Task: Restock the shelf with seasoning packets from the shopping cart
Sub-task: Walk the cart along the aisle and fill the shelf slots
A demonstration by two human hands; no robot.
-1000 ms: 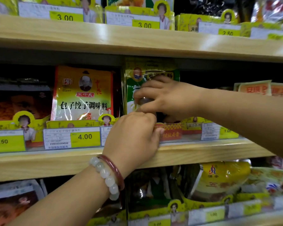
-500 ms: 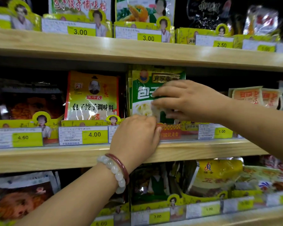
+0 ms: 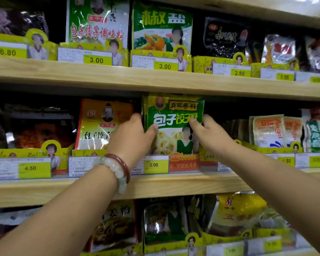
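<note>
Head view. The green seasoning packet (image 3: pixel 174 124) stands upright on the middle shelf (image 3: pixel 155 183), behind the yellow price-label strip (image 3: pixel 156 164) marked 3.00, its top edge close under the shelf above.

Left hand (image 3: pixel 131 139): positioned at the packet's left edge. The thumb lies across the packet front and the fingers reach behind that edge — the hand grips the packet. A bracelet of pale beads and a red bangle (image 3: pixel 116 169) sit on the wrist.

Right hand (image 3: pixel 209 135): positioned at the packet's right edge. The thumb presses on the front face and the fingers curl behind the edge — the hand holds the packet from this side.

Adjacent items: an orange-and-yellow packet (image 3: pixel 100 124) stands just left of the green one, partly covered by the left hand. Pale orange-printed packets (image 3: pixel 268 130) stand further right on the same shelf.
</note>
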